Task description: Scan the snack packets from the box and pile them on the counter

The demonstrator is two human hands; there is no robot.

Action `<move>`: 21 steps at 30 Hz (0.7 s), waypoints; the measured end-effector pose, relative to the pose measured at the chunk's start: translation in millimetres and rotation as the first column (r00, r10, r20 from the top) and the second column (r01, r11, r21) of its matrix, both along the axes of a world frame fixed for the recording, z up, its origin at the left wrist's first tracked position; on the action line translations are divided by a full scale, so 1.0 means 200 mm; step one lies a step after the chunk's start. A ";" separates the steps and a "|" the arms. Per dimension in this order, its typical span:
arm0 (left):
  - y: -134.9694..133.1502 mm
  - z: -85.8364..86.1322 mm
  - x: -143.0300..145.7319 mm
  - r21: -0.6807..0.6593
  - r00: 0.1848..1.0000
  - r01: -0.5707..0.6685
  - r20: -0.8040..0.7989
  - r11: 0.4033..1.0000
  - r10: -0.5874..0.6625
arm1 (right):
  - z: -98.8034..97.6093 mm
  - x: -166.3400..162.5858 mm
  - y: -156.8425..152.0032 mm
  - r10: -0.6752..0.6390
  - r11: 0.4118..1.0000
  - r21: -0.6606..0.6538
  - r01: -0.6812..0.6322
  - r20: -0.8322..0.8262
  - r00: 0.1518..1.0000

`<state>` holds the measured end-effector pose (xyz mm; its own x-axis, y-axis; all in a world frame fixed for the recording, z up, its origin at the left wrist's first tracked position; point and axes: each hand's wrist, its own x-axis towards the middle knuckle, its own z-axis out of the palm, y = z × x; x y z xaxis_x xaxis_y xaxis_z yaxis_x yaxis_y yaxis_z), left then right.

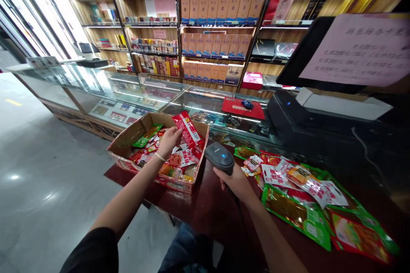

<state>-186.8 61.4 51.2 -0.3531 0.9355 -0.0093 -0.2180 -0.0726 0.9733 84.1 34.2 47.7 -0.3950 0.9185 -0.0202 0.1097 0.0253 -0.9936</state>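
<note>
My left hand [170,140] pinches a red snack packet [188,130] by its edge, with the barcode side facing up. It is above the right part of an open cardboard box [128,165] filled with red, white and green snack packets. In my right hand [237,181] is a black barcode scanner [219,158], its head beside the box's right wall and a blue light showing on top. A pile of snack packets lies right of the scanner, with a green-edged packet [294,213] at its front and a white-and-red packet [309,179] on top.
A dark red tabletop [205,204] carries the box and the pile. Behind runs a glass display counter [153,94] with a mouse [247,104] on a red mat [232,106]. At right stands a black monitor [301,47] with a paper notice. Shelves of boxed goods line the wall.
</note>
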 end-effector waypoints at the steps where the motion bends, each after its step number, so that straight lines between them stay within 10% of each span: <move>1: 0.00 -0.01 0.00 0.002 1.000 -0.003 -0.013 1.000 0.003 | 0.00 0.00 -0.01 0.000 1.000 0.009 -0.001 0.013 1.000; 9: -0.01 0.08 0.13 0.143 0.963 -0.075 -0.248 0.987 0.109 | -0.06 0.16 -0.02 -0.096 0.995 -0.045 0.094 -0.030 0.995; 14: -0.05 0.14 0.49 0.246 0.826 0.064 -0.558 0.967 0.087 | -0.15 0.39 -0.02 -0.291 0.948 -0.168 0.269 -0.127 0.948; 21: 0.03 -0.22 1.12 0.034 0.481 0.233 -0.873 0.972 -0.085 | -0.18 0.78 -0.11 -0.548 0.827 -0.262 0.497 -0.180 0.817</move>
